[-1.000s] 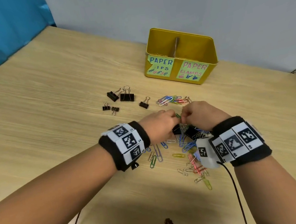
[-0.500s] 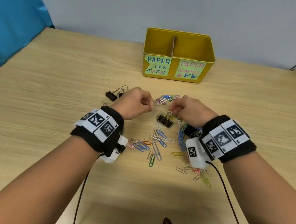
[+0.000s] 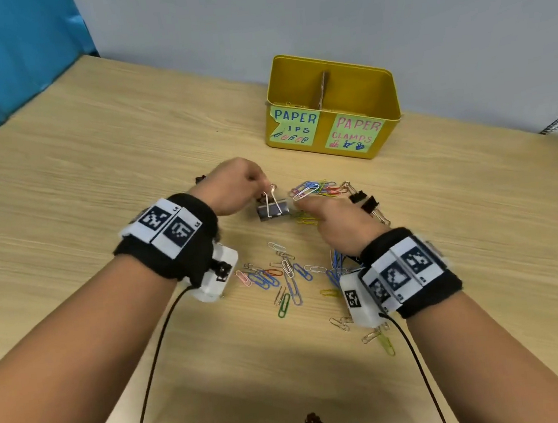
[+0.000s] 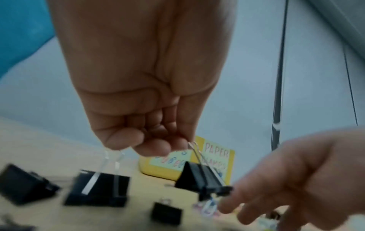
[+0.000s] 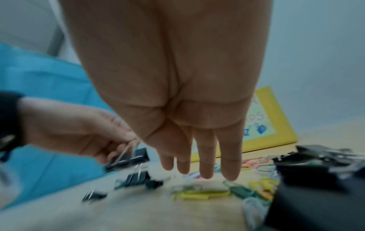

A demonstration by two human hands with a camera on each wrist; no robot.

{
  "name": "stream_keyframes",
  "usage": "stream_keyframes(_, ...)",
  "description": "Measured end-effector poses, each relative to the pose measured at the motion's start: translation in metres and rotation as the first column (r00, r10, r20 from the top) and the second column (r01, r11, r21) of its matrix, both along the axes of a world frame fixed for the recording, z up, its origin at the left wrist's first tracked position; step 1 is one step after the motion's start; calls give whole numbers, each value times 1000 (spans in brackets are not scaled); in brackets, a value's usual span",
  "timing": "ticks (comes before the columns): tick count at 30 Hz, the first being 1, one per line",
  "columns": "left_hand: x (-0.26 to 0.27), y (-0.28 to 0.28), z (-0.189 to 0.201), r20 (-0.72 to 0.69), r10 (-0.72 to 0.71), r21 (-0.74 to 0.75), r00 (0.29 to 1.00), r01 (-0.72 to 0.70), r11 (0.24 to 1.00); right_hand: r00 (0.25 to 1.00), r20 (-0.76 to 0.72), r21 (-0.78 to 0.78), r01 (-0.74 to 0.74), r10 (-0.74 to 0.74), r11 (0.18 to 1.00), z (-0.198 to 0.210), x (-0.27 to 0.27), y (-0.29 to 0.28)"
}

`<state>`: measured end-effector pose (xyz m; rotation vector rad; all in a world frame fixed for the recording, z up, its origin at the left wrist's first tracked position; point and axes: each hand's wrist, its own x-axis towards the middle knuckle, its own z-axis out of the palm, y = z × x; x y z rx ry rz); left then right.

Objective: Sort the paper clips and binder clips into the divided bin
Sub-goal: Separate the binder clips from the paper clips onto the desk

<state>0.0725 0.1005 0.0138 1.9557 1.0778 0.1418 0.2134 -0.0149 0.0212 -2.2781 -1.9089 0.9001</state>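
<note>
Fingers (image 4: 158,146) of the left hand (image 3: 233,185) pinch a binder clip (image 3: 272,209) by its wire; only the right wrist view shows the right hand's (image 3: 340,222) fingers (image 5: 205,159) straight, empty.

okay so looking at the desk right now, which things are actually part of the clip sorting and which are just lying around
Part of the job:
- black binder clip, pinched by its wire handle in the left hand
- open right hand
- loose black binder clips
- coloured wire paper clips
- yellow divided metal bin

Just lying about:
- blue partition panel
- black wrist-camera cables
</note>
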Motion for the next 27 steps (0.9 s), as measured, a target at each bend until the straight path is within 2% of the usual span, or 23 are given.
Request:
stream_keyframes(2,-6,6,1,-65,85,108,994,-78,991,978,76,-115,-184,193,976,-4,-17,-2)
stream_keyframes(4,-11,9,-1,-137,136,223,981,-103,969,951,89,-223,-271,297,936,-5,-27,-5)
stream_keyframes(6,-16,8,-6,-197,149,400,969,-59,914,969,21,-235,-234,246,943,1,-27,-7)
stream_keyframes(9,-14,-2,-12,-212,79,577,974,60,815,998,22,-55,-53,54,997,11,-13,5)
stream_keyframes(11,-7,-13,-13,-245,-59,565,968,192,803,998,61,8,21,-22,1000,4,2,25)
stream_keyframes(12,-2,-18,-14,-313,-144,523,939,297,799,995,87,-14,39,-38,999,-2,7,34)
stream_keyframes(14,4,-25,-19,-520,-279,365,807,505,782,984,176,-138,43,-18,990,-15,12,45)
stream_keyframes(16,2,-21,-24,-657,-310,217,688,566,795,968,242,-260,-6,71,966,-24,7,46)
stream_keyframes(17,-1,-18,-27,-680,-299,192,669,556,809,964,238,-307,-44,121,951,-25,1,41)
stream_keyframes(20,-12,-12,-28,-664,-255,221,703,509,832,946,107,-359,-251,306,899,-16,-18,18)
stream_keyframes(22,-12,-13,-25,-606,-243,272,757,484,832,954,-41,-269,-298,298,916,0,-15,2)
stream_keyframes(24,-6,-19,-21,-528,-261,308,808,468,828,988,-93,-104,-137,127,985,21,3,-12)
stream_keyframes(25,-2,-24,-19,-491,-287,307,822,472,827,996,-90,-26,-23,21,999,30,16,-19)
stream_keyframes(27,10,-34,-18,-437,-370,272,820,513,814,986,-66,32,154,-152,988,43,40,-36)
